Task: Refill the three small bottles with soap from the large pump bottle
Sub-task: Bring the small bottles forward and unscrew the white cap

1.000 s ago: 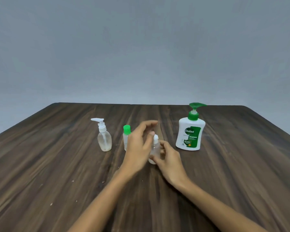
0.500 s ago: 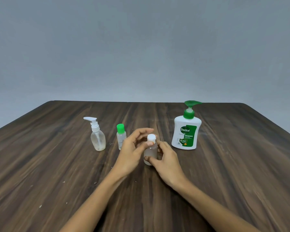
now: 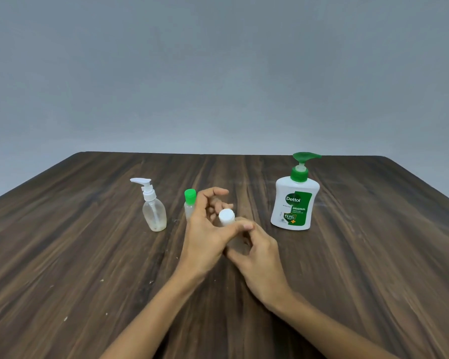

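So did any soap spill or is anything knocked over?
No spill shows. The pump bottle, the clear pump bottle and the green-capped bottle stand upright. Only pale specks dot the table.

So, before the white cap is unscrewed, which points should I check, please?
1. Right hand holds the white-capped bottle steady: ok, its fingers curl round the body.
2. Left hand is on the white cap: ok, thumb and fingers surround it.
3. Cap is loosened: cannot tell.
4. Bottle stands upright on the table: cannot tell, the hands hide its base.
5. Dettol pump bottle is upright and near: ok.
6. Green-capped bottle and clear pump bottle stand apart from the hands: not ok, the green-capped one is right behind the left hand.
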